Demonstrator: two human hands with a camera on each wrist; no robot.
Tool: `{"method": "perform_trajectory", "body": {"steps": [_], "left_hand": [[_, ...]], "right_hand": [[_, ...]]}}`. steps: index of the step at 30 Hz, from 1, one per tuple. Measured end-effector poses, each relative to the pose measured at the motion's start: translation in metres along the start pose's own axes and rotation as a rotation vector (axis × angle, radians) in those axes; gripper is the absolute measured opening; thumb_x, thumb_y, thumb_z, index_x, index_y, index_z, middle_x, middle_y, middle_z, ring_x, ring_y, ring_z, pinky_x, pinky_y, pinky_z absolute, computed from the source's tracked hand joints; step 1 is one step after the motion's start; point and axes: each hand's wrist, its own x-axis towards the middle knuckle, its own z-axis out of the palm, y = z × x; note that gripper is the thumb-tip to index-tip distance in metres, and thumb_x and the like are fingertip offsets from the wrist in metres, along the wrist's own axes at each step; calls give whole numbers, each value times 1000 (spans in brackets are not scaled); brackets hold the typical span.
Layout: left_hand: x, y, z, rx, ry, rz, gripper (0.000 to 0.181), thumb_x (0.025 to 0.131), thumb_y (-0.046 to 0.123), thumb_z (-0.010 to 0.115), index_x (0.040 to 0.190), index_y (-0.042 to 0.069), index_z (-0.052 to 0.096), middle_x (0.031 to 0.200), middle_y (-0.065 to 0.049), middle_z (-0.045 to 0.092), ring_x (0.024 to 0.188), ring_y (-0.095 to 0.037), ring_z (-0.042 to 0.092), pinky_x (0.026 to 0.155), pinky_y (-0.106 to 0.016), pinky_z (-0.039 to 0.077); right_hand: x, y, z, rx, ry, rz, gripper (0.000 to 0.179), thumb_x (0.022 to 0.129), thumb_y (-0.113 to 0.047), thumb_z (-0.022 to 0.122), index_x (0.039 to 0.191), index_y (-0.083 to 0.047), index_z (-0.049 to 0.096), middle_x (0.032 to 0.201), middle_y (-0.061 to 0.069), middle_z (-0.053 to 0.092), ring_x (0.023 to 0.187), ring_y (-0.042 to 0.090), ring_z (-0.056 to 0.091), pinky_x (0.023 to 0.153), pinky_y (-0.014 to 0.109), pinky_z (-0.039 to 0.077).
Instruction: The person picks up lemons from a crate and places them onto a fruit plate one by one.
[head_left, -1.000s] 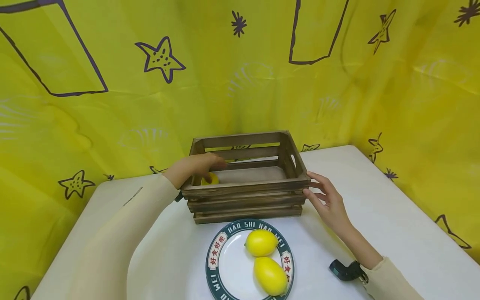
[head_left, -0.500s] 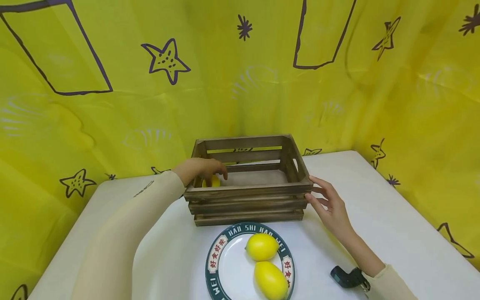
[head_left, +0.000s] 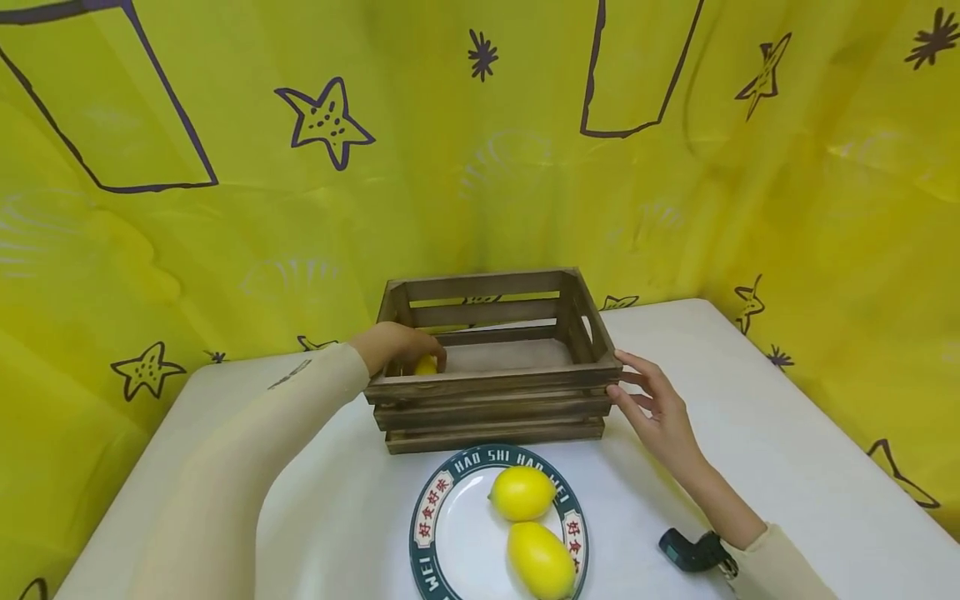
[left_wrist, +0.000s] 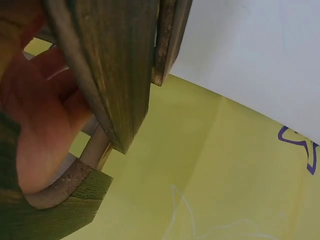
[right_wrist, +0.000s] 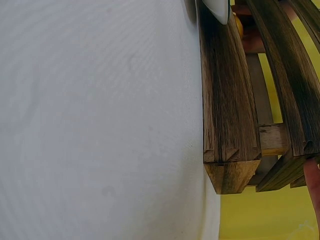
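A brown slatted wooden crate [head_left: 495, 387] stands on the white table. My left hand [head_left: 397, 343] reaches over its left end, fingers curled around a yellow lemon [head_left: 426, 365] in the left part of the crate. In the left wrist view, my left palm [left_wrist: 40, 115] shows behind the slats; the lemon is hidden there. My right hand [head_left: 656, 408] holds the crate's front right corner, index finger at the top edge and thumb lower down. Two yellow lemons [head_left: 522, 493] lie on a round plate [head_left: 461, 546] in front of the crate.
The white table [head_left: 322, 500] extends to both sides of the plate. A yellow patterned cloth [head_left: 450, 208] hangs close behind the crate. A black device [head_left: 693, 552] sits at my right wrist.
My left hand has lowered into the crate, and its fingers have closed around the lemon there. My right hand stays at the crate's corner. The lemons on the plate stay put.
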Motion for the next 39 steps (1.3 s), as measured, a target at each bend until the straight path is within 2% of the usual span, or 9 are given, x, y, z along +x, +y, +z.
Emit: {"method": "perform_trajectory", "body": {"steps": [3,5,13,15,19,24,32,34,39], "left_hand": [[1,0,-1,220,-10,111,35,91,-9,58,121,10,58,116,-14,52,100,-26,49,87,-33,50],[2,1,-2,317,4,151,43,86,-15,63,121,9,60,119,-12,52,103,-25,46,86,-32,50],[5,1,-3,454,18,204,40,83,-16,64,117,6,63,123,-16,54,105,-26,47,87,-33,49],[5,1,-3,474,28,220,39,83,-14,65,116,6,62,125,-17,55,107,-27,49,91,-35,49],[8,0,-3,453,56,250,39,83,-12,68,117,8,63,127,-18,56,112,-30,52,97,-39,50],[9,-1,-3,402,86,249,40,84,-10,68,117,12,65,129,-16,55,115,-30,50,101,-41,47],[6,-2,-3,390,139,300,42,85,-9,65,120,13,65,134,-16,53,124,-33,47,108,-44,41],[6,-2,-3,387,154,319,42,84,-5,68,122,14,64,133,-16,52,123,-32,46,107,-44,42],[7,-3,-4,371,222,417,41,84,8,75,122,13,63,126,-14,53,113,-29,47,99,-41,45]], "right_hand": [[-1,0,1,-4,-3,3,60,79,21,66,133,2,50,132,-26,47,108,-13,53,78,4,47],[0,-1,1,-8,-1,6,60,79,21,66,133,1,50,132,-26,47,108,-13,54,78,4,47],[4,-17,3,13,9,-13,56,77,26,63,128,9,49,129,-28,46,106,-15,52,78,5,47],[5,-21,3,17,12,-18,55,76,27,63,127,10,49,128,-28,46,106,-16,52,77,5,47],[5,-15,2,7,9,-13,58,77,25,64,129,7,50,129,-28,46,106,-15,52,77,4,47],[2,-2,1,12,1,-5,60,78,22,65,133,3,50,131,-26,47,107,-12,54,78,5,47],[1,-1,4,25,-5,-11,60,78,22,66,133,3,50,132,-25,48,107,-12,54,78,5,47],[0,-2,4,18,-7,-7,61,78,22,66,133,3,50,132,-25,47,107,-12,54,79,4,47],[1,-3,2,10,1,2,60,79,22,65,133,2,50,131,-25,48,107,-12,54,80,4,46]]}}
